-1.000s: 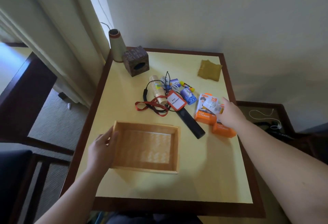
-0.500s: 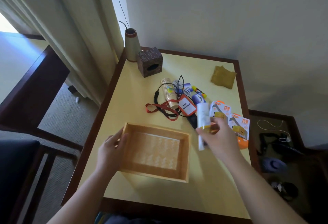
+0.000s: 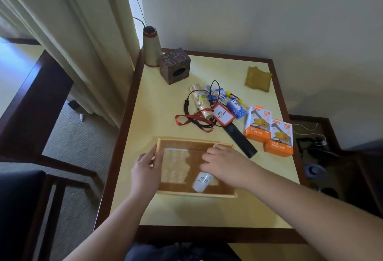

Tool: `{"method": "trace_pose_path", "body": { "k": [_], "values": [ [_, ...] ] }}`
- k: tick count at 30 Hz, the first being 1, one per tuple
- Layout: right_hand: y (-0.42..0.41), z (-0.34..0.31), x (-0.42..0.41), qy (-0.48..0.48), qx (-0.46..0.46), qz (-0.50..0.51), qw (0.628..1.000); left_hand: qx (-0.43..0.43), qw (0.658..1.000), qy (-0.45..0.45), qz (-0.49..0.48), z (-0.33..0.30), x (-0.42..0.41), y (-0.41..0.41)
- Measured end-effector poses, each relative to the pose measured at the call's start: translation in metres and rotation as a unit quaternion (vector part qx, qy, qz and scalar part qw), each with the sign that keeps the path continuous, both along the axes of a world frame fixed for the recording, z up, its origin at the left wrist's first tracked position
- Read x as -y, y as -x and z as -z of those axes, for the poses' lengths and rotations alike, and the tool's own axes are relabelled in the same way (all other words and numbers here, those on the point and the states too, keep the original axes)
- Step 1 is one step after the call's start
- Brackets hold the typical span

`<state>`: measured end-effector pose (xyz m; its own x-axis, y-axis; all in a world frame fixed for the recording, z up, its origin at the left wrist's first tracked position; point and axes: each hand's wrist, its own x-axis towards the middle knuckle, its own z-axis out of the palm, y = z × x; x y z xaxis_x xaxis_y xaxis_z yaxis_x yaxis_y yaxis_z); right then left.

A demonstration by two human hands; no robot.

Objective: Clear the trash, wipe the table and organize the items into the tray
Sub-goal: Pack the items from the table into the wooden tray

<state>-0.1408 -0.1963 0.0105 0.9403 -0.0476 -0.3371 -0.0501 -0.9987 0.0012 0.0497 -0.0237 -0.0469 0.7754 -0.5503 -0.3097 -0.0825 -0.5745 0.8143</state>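
The wooden tray (image 3: pixel 207 194) sits on the near half of the yellow table (image 3: pixel 207 213), and I have a white tube (image 3: pixel 202 181) lying inside it toward the near rim; my right hand (image 3: pixel 224 164) hovers over the tray's right half, palm down, fingers loosely spread, the tube's far end hidden under it, so I cannot tell whether I am touching or holding it; my left hand (image 3: pixel 145 167) grips the tray's left wall, thumb inside and fingers outside, steadying it.

Beyond the tray lies the rest of the clutter: a black flat bar (image 3: pixel 240 140) just past the far right corner; two orange charger boxes (image 3: pixel 269 132) side by side near the right edge; a red lanyard with a badge (image 3: pixel 222 114) tangled with a black cord and a stack of paper cups (image 3: pixel 200 100); a blue soap box (image 3: pixel 236 108); a yellow marker (image 3: pixel 234 96); the olive cloth (image 3: pixel 258 78) well apart at the far right corner; a dark tissue box (image 3: pixel 175 66) and a cone-shaped vase (image 3: pixel 151 48) at the far left.

What worries me: the tube is round and could roll; the lanyard may drag the cups along when lifted; the boxes sit near the edge and a careless reach could knock them to the floor.
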Motion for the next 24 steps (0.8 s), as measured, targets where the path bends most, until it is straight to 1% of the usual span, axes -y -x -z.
{"method": "trace_pose_path", "body": {
  "k": [3,5,8,10,15,18,24],
  "values": [
    [-0.011,0.010,0.005,0.040,-0.043,-0.057,0.997,-0.015,1.000,0.010,-0.002,-0.001,0.000,0.000],
    [-0.015,0.016,0.006,0.044,-0.088,-0.067,0.993,-0.013,1.000,0.009,0.004,-0.001,-0.001,-0.002],
    [-0.016,0.013,0.001,0.033,-0.177,-0.009,0.984,-0.008,1.000,-0.003,0.018,-0.003,-0.002,-0.003],
    [-0.013,0.009,-0.003,0.018,-0.205,0.021,0.978,-0.007,1.000,-0.004,0.023,-0.003,-0.002,-0.004],
    [-0.004,0.020,-0.019,0.025,-0.167,0.013,0.986,-0.004,1.000,-0.005,0.016,-0.004,-0.002,-0.003],
    [-0.003,0.027,-0.024,0.013,-0.193,0.027,0.981,-0.005,1.000,-0.006,0.014,-0.003,-0.001,-0.002],
    [0.005,0.027,-0.021,-0.005,-0.203,0.090,0.975,0.001,1.000,-0.010,0.005,-0.005,0.000,0.001]
  ]
}}
